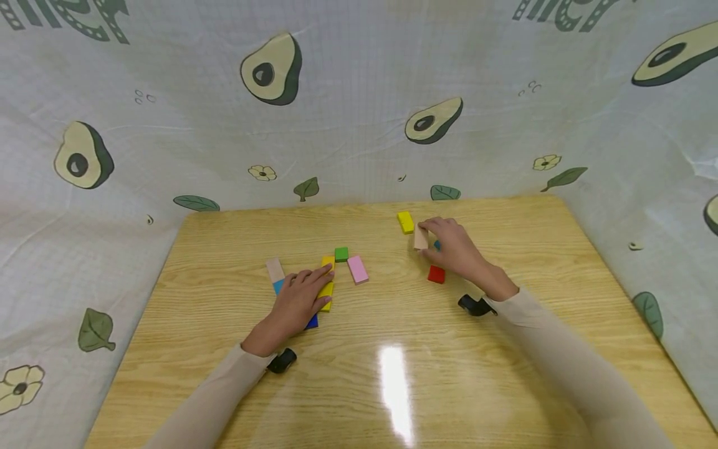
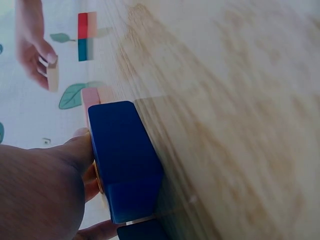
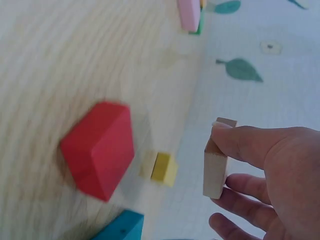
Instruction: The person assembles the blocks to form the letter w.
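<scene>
Right hand (image 1: 453,247) pinches a plain oblong wooden block (image 1: 420,238), best steered clear of the red wooden cuboid (image 1: 436,274) wristward; left hand (image 1: 298,295) lies spread across yellow oblong wooden blocks (image 1: 326,290).

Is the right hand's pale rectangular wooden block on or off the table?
Off: in the left wrist view, the right hand holds the block above the wooden table.

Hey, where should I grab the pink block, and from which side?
Probably pinch the pink block across its long sides toward its near end, coming down from above: it lies flat, and the green block sits by its far-left corner.
</scene>
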Action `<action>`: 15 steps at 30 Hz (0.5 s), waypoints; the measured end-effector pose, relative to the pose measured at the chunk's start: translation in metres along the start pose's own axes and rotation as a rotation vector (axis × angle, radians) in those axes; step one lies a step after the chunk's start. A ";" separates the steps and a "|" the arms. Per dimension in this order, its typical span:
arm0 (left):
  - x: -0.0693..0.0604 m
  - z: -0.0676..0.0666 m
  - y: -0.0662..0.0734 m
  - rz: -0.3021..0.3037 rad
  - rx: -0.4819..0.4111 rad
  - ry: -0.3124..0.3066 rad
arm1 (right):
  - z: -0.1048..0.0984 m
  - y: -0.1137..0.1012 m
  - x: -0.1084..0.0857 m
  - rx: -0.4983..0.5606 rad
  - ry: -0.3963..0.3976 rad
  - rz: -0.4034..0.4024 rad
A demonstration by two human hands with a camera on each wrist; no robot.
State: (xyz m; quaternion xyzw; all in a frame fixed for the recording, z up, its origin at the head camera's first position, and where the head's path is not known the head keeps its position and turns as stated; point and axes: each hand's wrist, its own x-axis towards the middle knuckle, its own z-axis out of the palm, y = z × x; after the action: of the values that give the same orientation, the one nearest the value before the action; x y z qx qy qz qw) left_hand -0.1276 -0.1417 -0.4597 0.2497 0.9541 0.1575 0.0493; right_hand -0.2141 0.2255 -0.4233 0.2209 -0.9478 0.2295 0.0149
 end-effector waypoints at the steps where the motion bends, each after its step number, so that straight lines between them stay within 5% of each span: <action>1: 0.000 0.000 0.000 0.002 0.002 0.002 | 0.001 -0.003 -0.002 0.004 0.000 -0.006; 15: -0.001 0.001 0.000 -0.005 0.017 -0.005 | 0.015 -0.035 -0.021 -0.005 -0.039 -0.091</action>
State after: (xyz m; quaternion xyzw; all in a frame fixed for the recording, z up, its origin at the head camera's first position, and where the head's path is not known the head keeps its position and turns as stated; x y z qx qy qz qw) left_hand -0.1269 -0.1416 -0.4610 0.2482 0.9560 0.1485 0.0500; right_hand -0.1789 0.1994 -0.4246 0.2681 -0.9375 0.2220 0.0071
